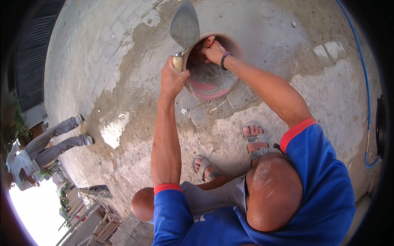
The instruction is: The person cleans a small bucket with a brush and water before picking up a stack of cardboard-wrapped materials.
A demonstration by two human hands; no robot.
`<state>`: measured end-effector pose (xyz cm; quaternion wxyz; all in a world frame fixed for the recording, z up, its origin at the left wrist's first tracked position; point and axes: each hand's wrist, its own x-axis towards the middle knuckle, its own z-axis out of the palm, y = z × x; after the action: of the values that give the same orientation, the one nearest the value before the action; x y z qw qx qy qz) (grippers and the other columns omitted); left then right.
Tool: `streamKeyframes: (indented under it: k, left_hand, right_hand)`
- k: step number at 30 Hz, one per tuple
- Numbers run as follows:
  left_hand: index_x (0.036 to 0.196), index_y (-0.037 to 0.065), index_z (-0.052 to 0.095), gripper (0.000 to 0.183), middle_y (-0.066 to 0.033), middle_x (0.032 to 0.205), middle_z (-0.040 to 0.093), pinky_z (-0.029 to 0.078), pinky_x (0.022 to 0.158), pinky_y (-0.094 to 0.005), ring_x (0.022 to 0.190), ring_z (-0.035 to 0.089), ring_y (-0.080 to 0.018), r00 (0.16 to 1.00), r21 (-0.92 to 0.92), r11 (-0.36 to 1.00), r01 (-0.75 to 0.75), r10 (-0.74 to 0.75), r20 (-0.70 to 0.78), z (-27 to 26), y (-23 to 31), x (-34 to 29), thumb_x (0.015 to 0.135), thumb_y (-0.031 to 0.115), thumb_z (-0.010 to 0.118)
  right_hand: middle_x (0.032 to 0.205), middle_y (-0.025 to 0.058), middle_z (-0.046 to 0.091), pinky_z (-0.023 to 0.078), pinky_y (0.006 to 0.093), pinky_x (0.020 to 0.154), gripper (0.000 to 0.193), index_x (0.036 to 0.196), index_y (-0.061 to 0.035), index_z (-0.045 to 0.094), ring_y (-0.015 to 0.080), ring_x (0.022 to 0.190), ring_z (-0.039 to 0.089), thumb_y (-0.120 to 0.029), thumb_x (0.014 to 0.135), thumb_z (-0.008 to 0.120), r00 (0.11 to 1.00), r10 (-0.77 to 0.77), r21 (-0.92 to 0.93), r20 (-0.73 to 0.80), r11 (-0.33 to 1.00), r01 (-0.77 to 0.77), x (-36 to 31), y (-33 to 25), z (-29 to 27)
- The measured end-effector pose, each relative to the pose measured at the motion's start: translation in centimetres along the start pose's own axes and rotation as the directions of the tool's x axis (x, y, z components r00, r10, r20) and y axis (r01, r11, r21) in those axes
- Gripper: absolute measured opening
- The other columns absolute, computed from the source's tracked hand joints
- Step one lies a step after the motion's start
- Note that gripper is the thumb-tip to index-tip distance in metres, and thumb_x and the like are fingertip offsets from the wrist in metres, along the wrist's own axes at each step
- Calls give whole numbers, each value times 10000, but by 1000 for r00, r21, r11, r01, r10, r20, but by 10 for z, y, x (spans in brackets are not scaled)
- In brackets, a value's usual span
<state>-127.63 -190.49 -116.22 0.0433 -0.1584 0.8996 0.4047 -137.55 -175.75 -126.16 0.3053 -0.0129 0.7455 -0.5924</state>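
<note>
My left hand (171, 80) is closed around the wooden handle of a trowel (184, 26). Its broad grey blade points away from me, beside the far left rim of a reddish bucket (209, 96). Inside the bucket's mouth, my right hand (214, 53) is closed on a tool with a red and pale handle (209, 41). The lower end of that tool is hidden, so its kind cannot be made out. Grey wet-looking residue coats the bucket's inner wall.
Rough, partly wet concrete ground (135, 78) surrounds the bucket. My sandalled feet (207, 168) are just on the near side. A blue hose (363, 69) curves along the right. Another person (49, 143) stands at the far left, near a dark shutter (35, 57).
</note>
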Motion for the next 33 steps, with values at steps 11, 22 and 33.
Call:
streamKeyframes:
  k: [11, 22, 33]
  left_hand:
    - [1003, -6, 532, 365, -112, 807, 605, 474, 647, -325, 700, 566, -173, 996, -54, 998, -21, 25, 85, 7, 16, 4, 669, 49, 668]
    - [932, -9, 560, 292, -61, 785, 608, 493, 579, -292, 652, 576, -125, 969, -263, 941, 214, -172, 175, 0, 10, -8, 689, 41, 714]
    - [907, -21, 557, 237, -29, 782, 596, 460, 601, -275, 670, 541, -101, 994, -350, 935, 54, -83, -70, 26, 5, -31, 700, 11, 668]
  right_hand:
    - [962, 221, 651, 494, 412, 849, 279, 952, -50, 681, 340, 957, 628, -272, 840, 553, 905, -58, -694, 422, 621, 364, -3, 15, 31]
    - [1031, 123, 622, 496, 393, 797, 194, 921, -120, 657, 289, 951, 599, -202, 794, 536, 688, -530, -739, 496, 159, 655, -46, 31, 5]
    - [1049, 183, 591, 508, 443, 766, 233, 1042, -149, 610, 327, 962, 586, -192, 825, 536, 836, -520, -859, 176, 334, 389, -13, 49, 2]
